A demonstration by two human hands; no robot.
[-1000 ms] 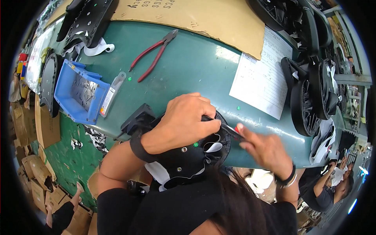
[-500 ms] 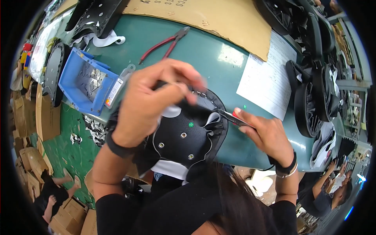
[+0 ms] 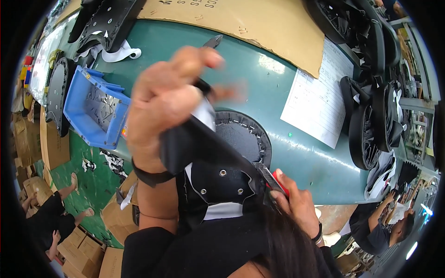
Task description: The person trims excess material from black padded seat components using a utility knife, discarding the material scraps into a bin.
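Observation:
A black padded panel with metal eyelets and a rounded, stapled far end lies at the table's near edge, close to my body. My left hand, partly smeared by motion, is closed on a strip of black covering material and holds it raised and stretched above the panel. In my right hand is a utility knife with a red and grey body. Its front end is at the strip's lower right end, by the panel's right edge; the blade's tip cannot be made out.
Left of my hand stands a blue bin holding small metal pieces. Cutting pliers lie behind my left hand, mostly hidden. Cardboard and a written sheet cover the far side. Black padded parts are stacked at right.
My left hand has pulled the black strip up and to the left, away from the panel. The knife has moved nearer to me along the panel's right edge.

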